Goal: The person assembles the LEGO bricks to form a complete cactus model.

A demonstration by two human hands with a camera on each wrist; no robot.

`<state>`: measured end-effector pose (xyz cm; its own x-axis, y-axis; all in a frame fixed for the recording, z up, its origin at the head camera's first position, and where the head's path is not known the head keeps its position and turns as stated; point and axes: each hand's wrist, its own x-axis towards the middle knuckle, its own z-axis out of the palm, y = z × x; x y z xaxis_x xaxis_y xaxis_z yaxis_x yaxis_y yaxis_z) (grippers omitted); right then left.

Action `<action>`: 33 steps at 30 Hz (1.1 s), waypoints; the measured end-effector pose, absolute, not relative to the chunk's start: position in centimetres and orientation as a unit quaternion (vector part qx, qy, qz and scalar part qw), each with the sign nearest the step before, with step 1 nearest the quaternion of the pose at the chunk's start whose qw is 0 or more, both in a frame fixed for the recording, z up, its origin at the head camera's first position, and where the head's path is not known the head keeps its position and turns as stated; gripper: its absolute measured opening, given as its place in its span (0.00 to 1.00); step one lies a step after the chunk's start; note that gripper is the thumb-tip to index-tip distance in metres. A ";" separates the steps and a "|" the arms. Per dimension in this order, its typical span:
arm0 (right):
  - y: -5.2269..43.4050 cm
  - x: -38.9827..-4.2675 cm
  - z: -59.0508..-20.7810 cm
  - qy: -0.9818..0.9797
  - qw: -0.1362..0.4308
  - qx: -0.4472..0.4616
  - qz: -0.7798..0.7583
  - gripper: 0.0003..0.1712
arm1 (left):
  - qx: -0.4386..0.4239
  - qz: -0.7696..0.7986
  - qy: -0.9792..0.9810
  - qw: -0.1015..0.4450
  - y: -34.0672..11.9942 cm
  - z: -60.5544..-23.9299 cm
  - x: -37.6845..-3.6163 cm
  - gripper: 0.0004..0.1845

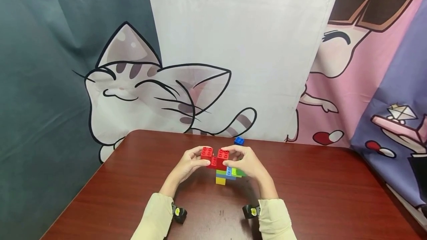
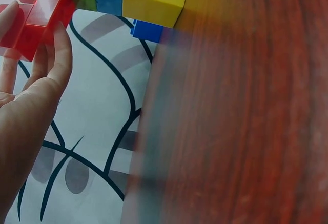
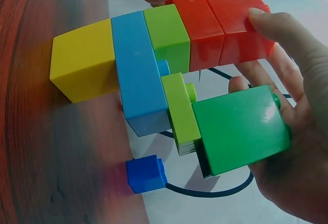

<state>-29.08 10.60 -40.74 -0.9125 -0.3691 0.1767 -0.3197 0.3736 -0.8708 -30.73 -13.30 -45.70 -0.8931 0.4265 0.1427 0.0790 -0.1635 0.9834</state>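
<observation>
A brick stack (image 1: 222, 168) stands on the table (image 1: 317, 195): a yellow brick (image 3: 82, 69) at the bottom, then light blue (image 3: 134, 73), lime green (image 3: 168, 37) and red bricks (image 3: 215, 21) on top. A lime piece and a dark green brick (image 3: 238, 129) stick out on its right side. My left hand (image 1: 190, 163) grips the left red brick (image 2: 43, 16). My right hand (image 1: 246, 162) holds the right red brick with its thumb while its fingers curl round the dark green brick. A small blue brick (image 1: 238, 141) lies loose behind the stack.
The table is dark red-brown wood with a rounded far edge. A printed cloth with a cartoon cat (image 1: 140, 88) hangs behind it. Pale sleeves and wrist camera mounts (image 1: 179, 213) show at the near edge.
</observation>
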 end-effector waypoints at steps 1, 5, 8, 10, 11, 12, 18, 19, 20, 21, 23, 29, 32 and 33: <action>10.6 -29.1 -40.7 0.829 0.023 -0.208 -0.519 0.23 | 0.198 0.738 0.634 0.117 -13.3 -45.6 -30.7 0.30; 10.4 -29.0 -40.3 0.832 0.021 -0.205 -0.514 0.22 | 0.198 0.742 0.630 0.116 -13.2 -45.4 -30.7 0.30; 10.2 -28.5 -39.3 0.834 0.023 -0.208 -0.511 0.21 | 0.198 0.743 0.629 0.114 -13.1 -45.4 -30.7 0.30; 10.1 -28.2 -38.7 0.834 0.026 -0.210 -0.510 0.21 | 0.198 0.744 0.628 0.112 -13.1 -45.3 -30.7 0.30; 10.1 -28.1 -38.6 0.834 0.027 -0.211 -0.510 0.21 | 0.198 0.744 0.628 0.111 -13.0 -45.2 -30.7 0.30; 10.1 -28.1 -38.6 0.834 0.027 -0.210 -0.509 0.21 | 0.199 0.744 0.628 0.110 -13.0 -45.2 -30.8 0.30; 10.5 -29.2 -40.0 0.838 0.022 -0.203 -0.506 0.23 | 0.199 0.742 0.630 0.112 -13.0 -44.9 -30.8 0.30; 10.5 -29.3 -40.2 0.837 0.020 -0.206 -0.507 0.23 | 0.198 0.742 0.631 0.112 -13.0 -44.9 -30.8 0.30; 10.5 -29.4 -40.2 0.835 0.017 -0.208 -0.509 0.22 | 0.199 0.741 0.632 0.112 -13.0 -44.9 -30.8 0.30; 10.6 -29.5 -40.3 0.833 0.016 -0.210 -0.511 0.22 | 0.198 0.740 0.632 0.111 -13.0 -44.9 -30.8 0.30; 10.6 -29.5 -40.5 0.830 0.011 -0.214 -0.515 0.22 | 0.197 0.739 0.634 0.112 -13.0 -45.0 -30.8 0.30; 10.6 -29.1 -41.0 0.836 0.011 -0.213 -0.507 0.21 | 0.184 0.730 0.646 0.122 -13.0 -45.4 -30.4 0.30; 10.5 -29.1 -41.0 0.837 0.011 -0.216 -0.503 0.21 | 0.185 0.732 0.645 0.119 -13.1 -45.4 -30.4 0.30; 10.5 -29.2 -40.9 0.838 0.011 -0.216 -0.502 0.21 | 0.189 0.732 0.644 0.117 -13.1 -45.4 -30.4 0.30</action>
